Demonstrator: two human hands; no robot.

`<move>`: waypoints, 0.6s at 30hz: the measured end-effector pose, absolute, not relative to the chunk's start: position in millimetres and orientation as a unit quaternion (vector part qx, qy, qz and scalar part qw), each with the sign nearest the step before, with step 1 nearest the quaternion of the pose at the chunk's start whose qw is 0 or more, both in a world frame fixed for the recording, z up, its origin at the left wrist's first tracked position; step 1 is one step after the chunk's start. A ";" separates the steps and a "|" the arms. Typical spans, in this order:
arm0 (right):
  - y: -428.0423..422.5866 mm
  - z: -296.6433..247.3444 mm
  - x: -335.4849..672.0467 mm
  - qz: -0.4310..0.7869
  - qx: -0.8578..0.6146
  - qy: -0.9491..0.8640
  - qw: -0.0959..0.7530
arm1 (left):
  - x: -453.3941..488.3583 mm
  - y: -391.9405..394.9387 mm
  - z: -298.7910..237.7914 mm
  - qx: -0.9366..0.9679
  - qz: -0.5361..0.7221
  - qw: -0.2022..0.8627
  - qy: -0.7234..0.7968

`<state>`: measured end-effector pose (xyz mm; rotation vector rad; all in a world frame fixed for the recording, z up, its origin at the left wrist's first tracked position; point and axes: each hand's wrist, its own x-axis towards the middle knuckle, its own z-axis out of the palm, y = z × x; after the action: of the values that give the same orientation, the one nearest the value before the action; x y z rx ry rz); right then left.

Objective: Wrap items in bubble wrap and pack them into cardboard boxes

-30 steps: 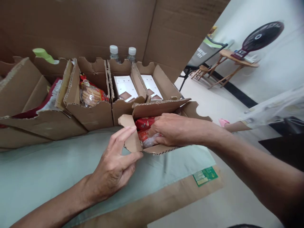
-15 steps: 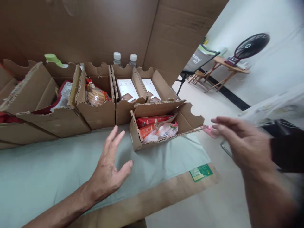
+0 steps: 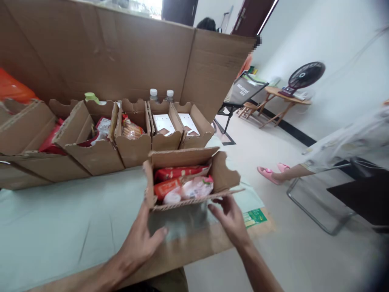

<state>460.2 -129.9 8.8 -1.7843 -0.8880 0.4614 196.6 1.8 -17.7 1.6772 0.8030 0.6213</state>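
A small open cardboard box (image 3: 223, 174) sits lifted a little above the pale green table cover (image 3: 60, 227), with red and pink snack packets (image 3: 182, 184) inside. My left hand (image 3: 141, 239) grips its left end, thumb on the front, fingers behind. At the right front corner my right hand (image 3: 229, 217) holds the box from beneath, fingers curled under the edge.
A row of open cardboard boxes (image 3: 133, 138) with snacks and white cartons stands behind, two water bottles (image 3: 161, 95) and a tall cardboard wall (image 3: 121, 61) beyond. At the right a person's feet in pink slippers (image 3: 270, 172), a chair frame and a fan (image 3: 305, 75) on a small table.
Both hands were apart and open half a second ago; now they hold the snack box, which has come nearer and off the table. The view has tilted upward.
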 end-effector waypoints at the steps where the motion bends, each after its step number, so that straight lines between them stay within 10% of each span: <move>1: -133.2 5.7 441.1 0.201 -0.750 -0.372 0.510 | 172.4 -5.1 -22.7 0.691 0.262 0.553 0.384; 18: -128.6 16.6 396.7 0.153 -0.736 -0.346 0.562 | 149.9 -20.8 -5.6 0.759 0.293 0.489 0.313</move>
<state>396.7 -128.6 16.6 -1.7331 -0.8148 0.3598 149.9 -20.8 -5.6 1.8456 0.7607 0.7126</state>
